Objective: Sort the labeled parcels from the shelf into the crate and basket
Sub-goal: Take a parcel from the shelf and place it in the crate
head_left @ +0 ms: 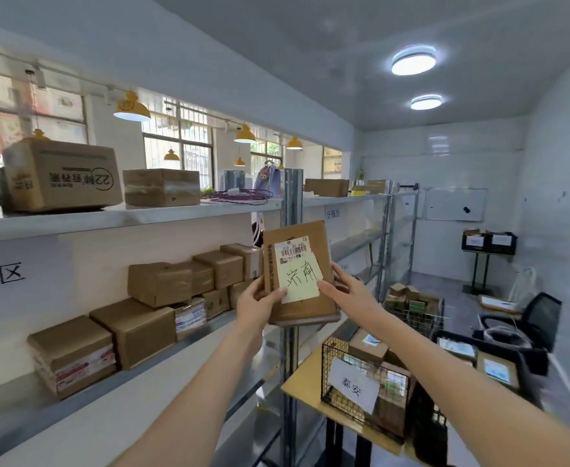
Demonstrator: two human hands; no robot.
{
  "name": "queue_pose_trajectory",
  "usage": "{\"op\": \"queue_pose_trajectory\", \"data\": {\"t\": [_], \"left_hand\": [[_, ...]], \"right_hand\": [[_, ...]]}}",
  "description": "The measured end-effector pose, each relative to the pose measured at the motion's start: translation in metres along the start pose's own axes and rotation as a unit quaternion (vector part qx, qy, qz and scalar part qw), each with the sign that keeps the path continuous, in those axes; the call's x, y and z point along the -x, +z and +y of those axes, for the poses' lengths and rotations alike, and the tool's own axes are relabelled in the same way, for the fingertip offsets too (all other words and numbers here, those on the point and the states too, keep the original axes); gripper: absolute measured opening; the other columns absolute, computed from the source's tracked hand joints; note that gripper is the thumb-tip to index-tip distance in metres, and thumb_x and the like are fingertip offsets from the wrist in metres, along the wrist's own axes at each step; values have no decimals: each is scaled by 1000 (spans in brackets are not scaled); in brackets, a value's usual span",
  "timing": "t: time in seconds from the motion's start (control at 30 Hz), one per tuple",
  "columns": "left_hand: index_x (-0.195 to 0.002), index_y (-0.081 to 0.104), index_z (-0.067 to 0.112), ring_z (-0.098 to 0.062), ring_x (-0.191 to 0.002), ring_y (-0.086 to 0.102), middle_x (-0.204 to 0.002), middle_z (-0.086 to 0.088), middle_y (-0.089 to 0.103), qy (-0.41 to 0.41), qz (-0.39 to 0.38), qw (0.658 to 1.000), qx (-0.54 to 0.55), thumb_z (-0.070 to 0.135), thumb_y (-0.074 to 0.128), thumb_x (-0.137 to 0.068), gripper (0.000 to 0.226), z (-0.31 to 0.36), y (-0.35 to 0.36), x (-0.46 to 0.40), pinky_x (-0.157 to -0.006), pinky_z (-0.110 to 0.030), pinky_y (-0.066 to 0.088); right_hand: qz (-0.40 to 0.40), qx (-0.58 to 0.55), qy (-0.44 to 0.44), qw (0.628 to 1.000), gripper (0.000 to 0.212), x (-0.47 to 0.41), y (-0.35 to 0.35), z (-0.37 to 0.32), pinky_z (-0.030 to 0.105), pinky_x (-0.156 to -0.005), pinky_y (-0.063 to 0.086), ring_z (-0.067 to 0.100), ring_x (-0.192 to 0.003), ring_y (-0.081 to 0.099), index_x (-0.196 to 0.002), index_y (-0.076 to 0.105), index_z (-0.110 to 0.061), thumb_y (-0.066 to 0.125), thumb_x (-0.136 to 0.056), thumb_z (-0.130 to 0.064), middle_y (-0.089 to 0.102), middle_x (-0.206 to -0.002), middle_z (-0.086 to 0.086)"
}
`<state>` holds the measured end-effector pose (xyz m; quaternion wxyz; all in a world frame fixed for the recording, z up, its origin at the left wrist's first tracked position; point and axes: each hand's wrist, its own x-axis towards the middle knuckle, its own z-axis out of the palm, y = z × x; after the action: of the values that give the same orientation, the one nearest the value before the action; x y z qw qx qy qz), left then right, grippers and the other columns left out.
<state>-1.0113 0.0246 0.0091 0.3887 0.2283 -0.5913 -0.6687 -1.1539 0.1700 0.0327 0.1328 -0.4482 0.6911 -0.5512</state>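
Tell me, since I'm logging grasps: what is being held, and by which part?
A flat cardboard parcel, held upright. The left hand grips its lower left edge, thumb on the yellow note; the right hand holds its right edge.

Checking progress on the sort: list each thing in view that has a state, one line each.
Held parcel: lifted in front of the shelf, yellow handwritten note facing the camera.
Left hand: grips the parcel's left edge, thumb on the note.
Right hand: holds the parcel's right edge.
Wire basket: labeled, already holds parcels.
Black crate: holds labeled parcels.
Shelf: parcels still stacked on it.
Ceiling lights: on.
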Motion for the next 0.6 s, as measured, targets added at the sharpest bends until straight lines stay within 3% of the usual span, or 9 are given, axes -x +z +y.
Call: {"op": "queue_pose_trajectory", "data": {"t": [0.13,0.23,0.3,0.37,0.43,0.5,0.6], "left_hand": [[-141,50,36,-22,-114,61,-124,0,63,2,-39,999,2,29,79,-86,63,-13,54,-24,-103,-51,51],[-130,49,48,-24,-113,63,-131,-2,60,-8,-78,997,-7,38,80,-84,56,-24,99,-38,-100,-54,52],[-132,45,50,-24,-111,64,-135,-1,57,-13,-101,995,-18,39,77,-86,58,-36,129,-45,-97,-54,54],[-136,41,51,-25,-111,63,-134,0,55,-16,-126,992,-24,38,76,-88,60,-49,160,-49,-94,-51,56],[-139,37,50,-23,-108,63,-130,0,55,-23,-151,988,-32,38,74,-89,63,-61,188,-52,-88,-45,57],[-137,34,51,-19,-105,61,-128,2,53,-29,-169,984,-51,40,72,-90,61,-74,212,-58,-83,-40,56],[-142,36,52,-23,-110,62,-135,0,55,-34,-186,980,-64,44,73,-87,67,-93,241,-74,-94,-51,56]], "right_hand": [[26,-25,25,999,63,-9,-50,24,34,-100,51,16,-123,56,-155,30,-32,60,-99,-38,55,-142,-6],[42,-36,53,997,48,-13,-91,43,31,-93,53,11,-108,57,-148,32,-35,51,-105,-31,58,-120,-12],[56,-28,69,996,42,-16,-119,61,38,-96,54,11,-106,59,-144,35,-37,50,-105,-30,59,-115,-14],[74,-21,84,993,47,-16,-146,79,45,-101,53,19,-113,60,-149,42,-28,51,-103,-32,61,-126,-6],[92,-22,107,990,54,-15,-171,96,48,-103,51,23,-118,58,-155,38,-24,52,-103,-33,58,-135,1],[102,-18,121,987,49,-15,-191,111,48,-102,52,23,-114,57,-151,41,-26,49,-104,-32,58,-130,0],[118,-24,136,983,35,-20,-216,136,43,-98,53,16,-103,58,-139,47,-33,47,-105,-28,59,-114,-10]]}}
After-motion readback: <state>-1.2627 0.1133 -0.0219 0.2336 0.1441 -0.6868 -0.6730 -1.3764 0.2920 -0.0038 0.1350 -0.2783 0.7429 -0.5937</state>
